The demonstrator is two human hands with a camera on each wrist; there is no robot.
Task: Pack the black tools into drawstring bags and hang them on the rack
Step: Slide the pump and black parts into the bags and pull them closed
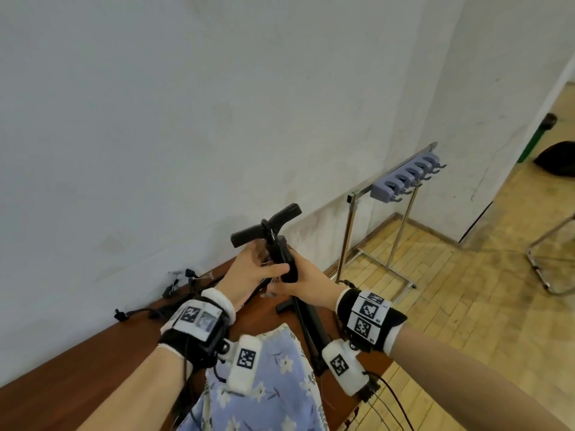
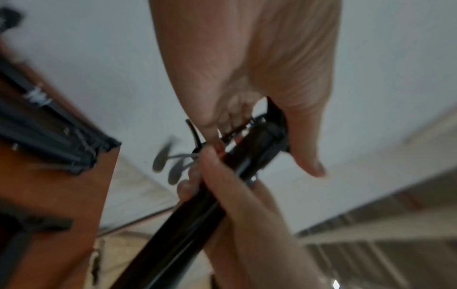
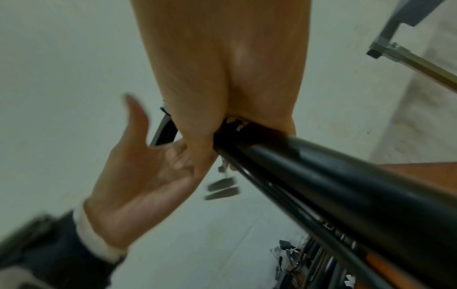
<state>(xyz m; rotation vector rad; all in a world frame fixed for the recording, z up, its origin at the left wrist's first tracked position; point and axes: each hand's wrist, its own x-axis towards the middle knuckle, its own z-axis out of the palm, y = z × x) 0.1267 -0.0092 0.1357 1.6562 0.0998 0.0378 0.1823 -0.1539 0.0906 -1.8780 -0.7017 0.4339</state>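
Observation:
A black pump with a T-handle [image 1: 267,227] stands tilted above the brown table [image 1: 93,362]. My right hand [image 1: 298,281] grips its barrel [image 3: 346,185] from the right. My left hand [image 1: 264,262] holds the barrel's top just under the handle, thumb on one side and curled fingers on the other, near a small metal clip. A blue floral drawstring bag [image 1: 264,384] lies on the table below my wrists. The rack [image 1: 401,181], a metal bar with grey hooks, stands on the floor to the right with nothing hanging on it.
A second black pump [image 1: 311,325] lies on the table beside the bag. Black binder clips [image 1: 174,284] and cords lie at the table's far edge by the white wall. A chrome chair leg [image 1: 541,275] stands on the parquet floor at the far right.

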